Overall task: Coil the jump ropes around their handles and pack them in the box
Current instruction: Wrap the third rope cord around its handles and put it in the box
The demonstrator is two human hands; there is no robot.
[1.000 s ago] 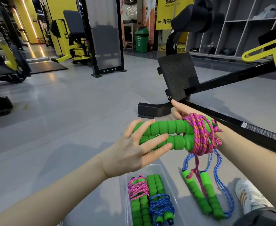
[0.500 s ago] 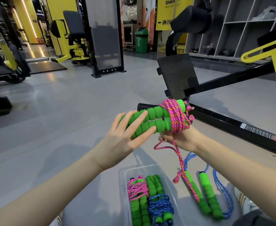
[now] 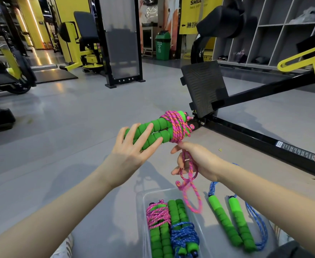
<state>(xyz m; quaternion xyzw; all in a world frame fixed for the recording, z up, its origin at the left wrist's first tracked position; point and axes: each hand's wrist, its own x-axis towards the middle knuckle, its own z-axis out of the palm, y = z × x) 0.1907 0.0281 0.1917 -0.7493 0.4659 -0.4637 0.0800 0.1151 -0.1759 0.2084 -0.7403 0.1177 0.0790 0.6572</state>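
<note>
Above the grey gym floor (image 3: 74, 127), the left hand (image 3: 132, 148) holds a pair of green handles (image 3: 153, 133) side by side, fingers spread almost straight across them, thumb hidden beneath; a pink rope (image 3: 177, 125) is wound thickly round their far end; just below that coil the right hand (image 3: 197, 159) pinches the rope's loose tail, which dangles in a loop over the clear box (image 3: 145, 205); inside lie a pink bundle (image 3: 157, 215) and a blue bundle (image 3: 183, 237); an uncoiled blue rope (image 3: 227, 220) lies on the floor beside the box.
</note>
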